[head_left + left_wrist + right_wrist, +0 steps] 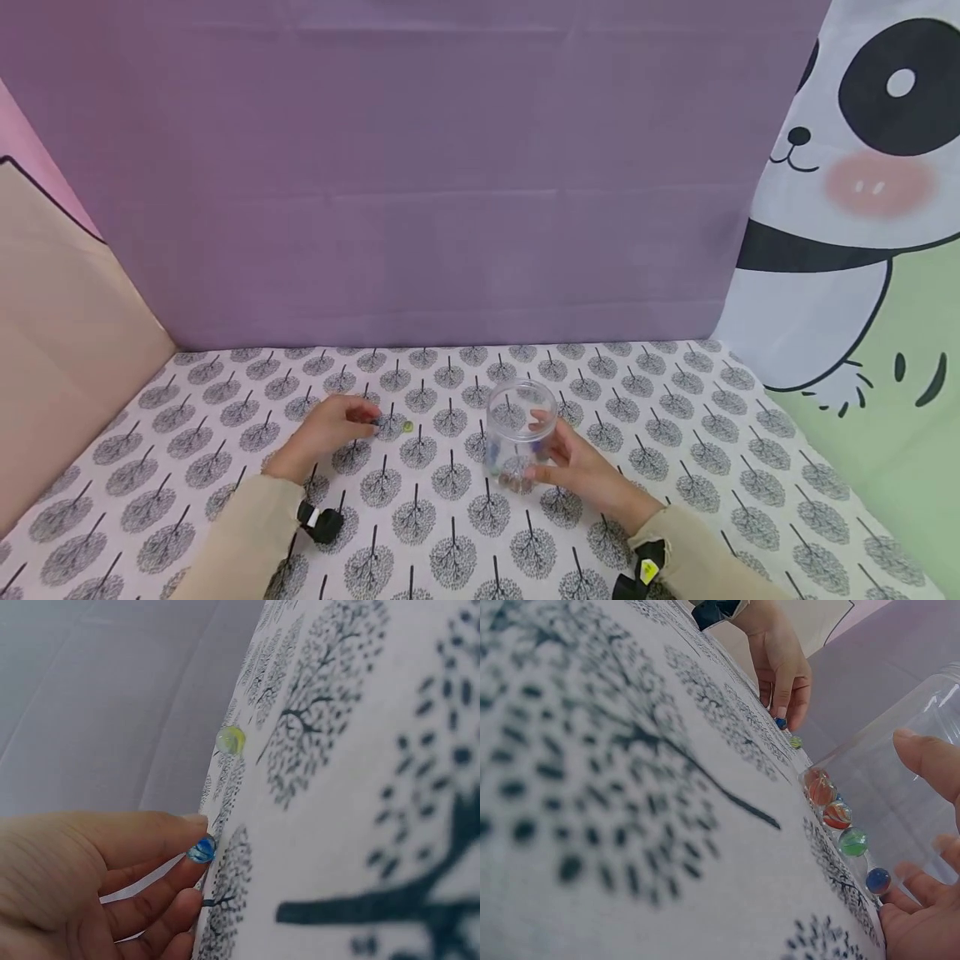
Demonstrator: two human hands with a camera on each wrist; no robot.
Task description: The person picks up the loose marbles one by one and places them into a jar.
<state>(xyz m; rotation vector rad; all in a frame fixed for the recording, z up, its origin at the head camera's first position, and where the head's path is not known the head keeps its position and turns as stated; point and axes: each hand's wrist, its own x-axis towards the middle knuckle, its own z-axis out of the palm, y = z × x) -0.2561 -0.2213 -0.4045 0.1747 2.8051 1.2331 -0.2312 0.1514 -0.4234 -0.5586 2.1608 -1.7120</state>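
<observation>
My left hand is low over the cloth at the left. In the left wrist view, its thumb and fingers pinch a clear blue marble at the cloth surface. A yellow-green marble lies by itself just right of that hand. A clear, lidless plastic jar stands upright right of centre. Around its right side curl the fingers of my right hand, with the thumb on the near side. Several marbles sit on the jar's bottom, among them an orange-red one, a green one and a dark blue one.
A white cloth printed with grey trees covers the table. Behind it rises a purple backdrop. A panda-printed panel borders the right side, and a beige panel the left.
</observation>
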